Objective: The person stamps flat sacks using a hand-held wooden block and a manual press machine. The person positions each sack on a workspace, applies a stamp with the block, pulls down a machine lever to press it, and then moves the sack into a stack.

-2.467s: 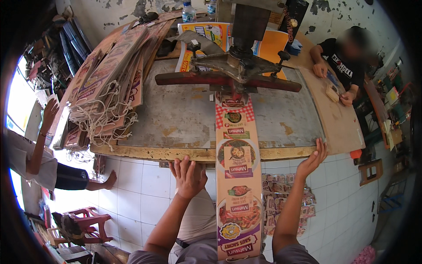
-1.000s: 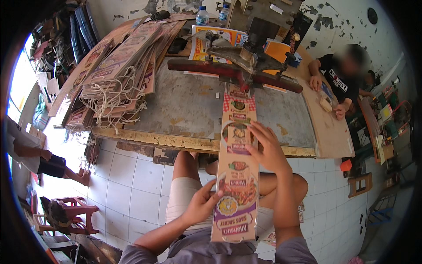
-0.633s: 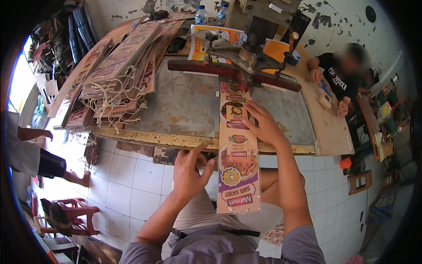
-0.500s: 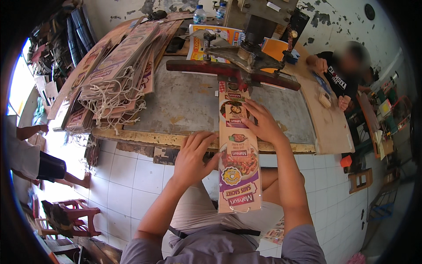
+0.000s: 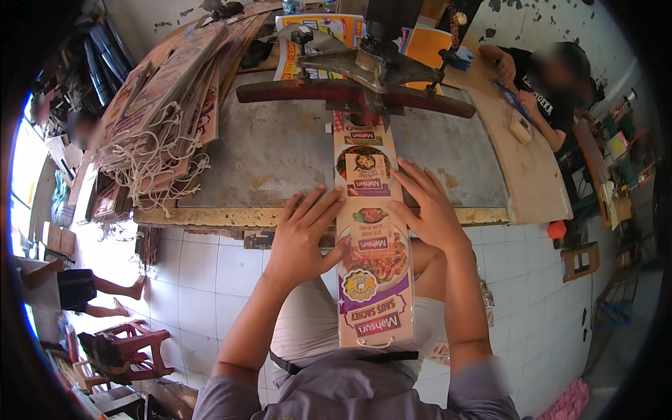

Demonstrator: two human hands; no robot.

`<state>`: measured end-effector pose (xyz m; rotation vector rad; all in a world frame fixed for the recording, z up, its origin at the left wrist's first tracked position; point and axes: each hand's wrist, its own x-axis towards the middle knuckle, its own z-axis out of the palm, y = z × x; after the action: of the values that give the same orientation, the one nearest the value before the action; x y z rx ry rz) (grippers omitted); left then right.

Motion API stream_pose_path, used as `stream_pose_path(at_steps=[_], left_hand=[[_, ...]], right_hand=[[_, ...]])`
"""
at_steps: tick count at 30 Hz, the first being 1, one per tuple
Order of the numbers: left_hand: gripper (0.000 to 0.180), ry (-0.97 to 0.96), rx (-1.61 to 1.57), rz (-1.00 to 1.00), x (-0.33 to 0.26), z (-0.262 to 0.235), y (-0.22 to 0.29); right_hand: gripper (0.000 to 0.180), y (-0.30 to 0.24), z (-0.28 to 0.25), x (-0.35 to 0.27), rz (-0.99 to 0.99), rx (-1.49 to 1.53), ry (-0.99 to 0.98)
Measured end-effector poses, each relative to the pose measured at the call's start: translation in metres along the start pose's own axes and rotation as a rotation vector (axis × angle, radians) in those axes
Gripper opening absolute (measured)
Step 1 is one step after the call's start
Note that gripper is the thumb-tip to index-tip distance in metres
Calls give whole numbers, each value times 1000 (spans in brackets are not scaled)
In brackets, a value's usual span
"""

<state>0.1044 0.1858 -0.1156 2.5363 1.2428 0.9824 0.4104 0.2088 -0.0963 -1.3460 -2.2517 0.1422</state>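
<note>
A long printed cardboard strip with food pictures runs from under the press's red bar over the table's front edge to above my lap. A thin cord loops at its near end. My left hand lies along its left edge, fingers stretched and thumb out, touching the side. On the other side my right hand rests with spread fingers at the right edge. The press head stands over the far end of the strip, partly covering it. Neither hand is closed round anything.
Stacked corded cardboard strips lie at the left of the metal-topped table. Colourful printed sheets are behind the press. A co-worker sits at the right by a wooden board. A red stool stands lower left.
My view has shifted slightly. My right hand has come a little nearer to me along the strip, and the left stays beside it. The co-worker's lower hand has risen to a blue object.
</note>
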Motion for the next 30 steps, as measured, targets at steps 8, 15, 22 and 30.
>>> stream_pose_path(at_steps=[8, 15, 22, 30], left_hand=[[64, 8, -9, 1, -2, 2, 1], [65, -5, 3, 4, -2, 3, -2], [66, -7, 11, 9, -1, 2, -2], [65, -5, 28, 11, -1, 2, -1]], right_hand=[[63, 1, 1, -6, 24, 12, 0], [63, 3, 3, -6, 17, -3, 27], [63, 1, 2, -5, 26, 9, 33], [64, 2, 3, -6, 24, 7, 35]])
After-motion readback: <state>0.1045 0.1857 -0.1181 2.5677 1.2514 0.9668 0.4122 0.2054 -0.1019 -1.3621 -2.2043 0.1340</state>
